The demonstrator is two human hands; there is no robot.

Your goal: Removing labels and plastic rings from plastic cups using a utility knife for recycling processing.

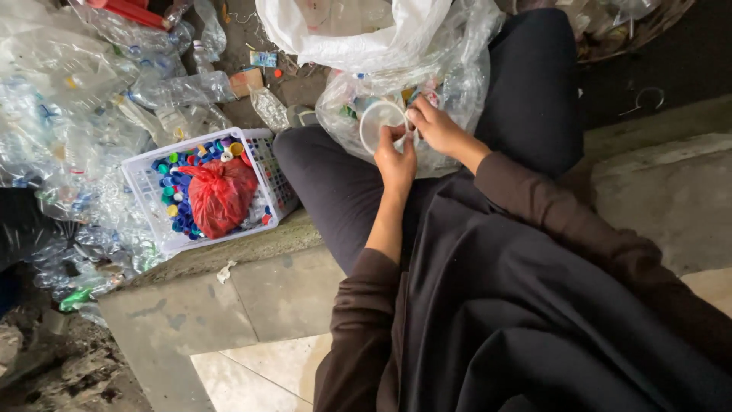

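Pinched from two sides: left hand (396, 160) clenched on the near rim of a clear round plastic cup (381, 122), right hand (436, 126) closed on the rim's right edge, fingertips (412, 116) pressing at the lip. Both grips grasping the cup, neither released. Held up over the lap, mouth turned towards the camera, not resting on anything.

Looks like the step of stripping something from the rim, a film or a ring perhaps; too small to tell which, or whether any of it is loose. Calls next for a steady hold from the left hand while the right fingertips find an edge and pull away from the lip, without crushing the thin wall.

Right behind the cup, touching the knuckles: a crumpled clear plastic bag (457, 72) of mixed coloured scraps, lying across dark trousers. Above the cup, a white plastic sack (351, 34), open and slumped. Left of the cup, on the ground just past the knee, a white plastic lattice basket (268, 164) of small coloured bottle caps (169, 200) with a knotted red plastic bag (221, 194) on top. Further left of the cup, a heap of crushed clear plastic bottles (69, 91). Below the cup, a grey concrete step (229, 305).
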